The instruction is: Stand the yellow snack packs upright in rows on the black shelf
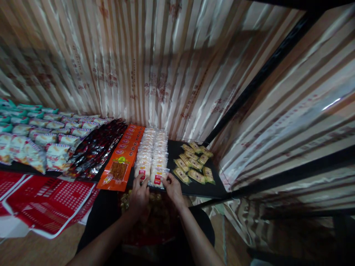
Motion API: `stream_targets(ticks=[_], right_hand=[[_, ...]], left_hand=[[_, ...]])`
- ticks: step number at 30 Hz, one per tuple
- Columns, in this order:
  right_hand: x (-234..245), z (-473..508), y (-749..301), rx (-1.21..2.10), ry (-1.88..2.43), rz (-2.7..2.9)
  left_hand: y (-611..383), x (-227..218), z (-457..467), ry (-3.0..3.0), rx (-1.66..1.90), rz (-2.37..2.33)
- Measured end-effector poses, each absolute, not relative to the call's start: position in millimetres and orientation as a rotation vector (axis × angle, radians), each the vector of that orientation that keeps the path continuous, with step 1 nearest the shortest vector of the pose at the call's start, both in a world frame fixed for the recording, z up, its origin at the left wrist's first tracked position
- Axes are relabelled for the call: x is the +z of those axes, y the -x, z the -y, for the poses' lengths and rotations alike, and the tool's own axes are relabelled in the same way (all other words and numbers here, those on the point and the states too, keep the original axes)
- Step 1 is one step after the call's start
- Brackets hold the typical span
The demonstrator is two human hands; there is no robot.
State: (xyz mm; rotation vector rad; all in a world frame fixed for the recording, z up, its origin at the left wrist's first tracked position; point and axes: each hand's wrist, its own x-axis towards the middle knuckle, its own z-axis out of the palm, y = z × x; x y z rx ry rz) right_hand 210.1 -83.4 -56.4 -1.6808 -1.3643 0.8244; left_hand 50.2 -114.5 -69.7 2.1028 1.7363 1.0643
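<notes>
Two rows of clear-wrapped white rice crackers with red labels lie on a dark shelf. My left hand rests its spread fingertips on the front packet of the left row. At the right edge of the other front packet, my right hand pinches the wrapper between thumb and fingers. Just left of the crackers is an orange snack packet with brown sticks pictured on it. Small yellow-green wrapped packets lie loosely grouped to the right.
Dark red shiny packets, white snack bags and green packets fill the shelf leftward. A red basket is below. Another load of wrapped items sits at my lap, dimly lit. Black frame bars slant at right before striped sheeting.
</notes>
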Motion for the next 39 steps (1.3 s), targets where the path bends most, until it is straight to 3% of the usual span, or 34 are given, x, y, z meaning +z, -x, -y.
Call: stream_targets(ticks=[17,39], right_hand=[[-73.1,95.3,-180.8,0.275,1.766,1.539],[-70.8,84.2,-179.3,0.212,1.803,1.621]], left_hand=[[-37.8,-76.3,108.3,-2.298,1.005,-1.736],[-35.4,-73.4,106.1,-2.314,0.992,-1.707]])
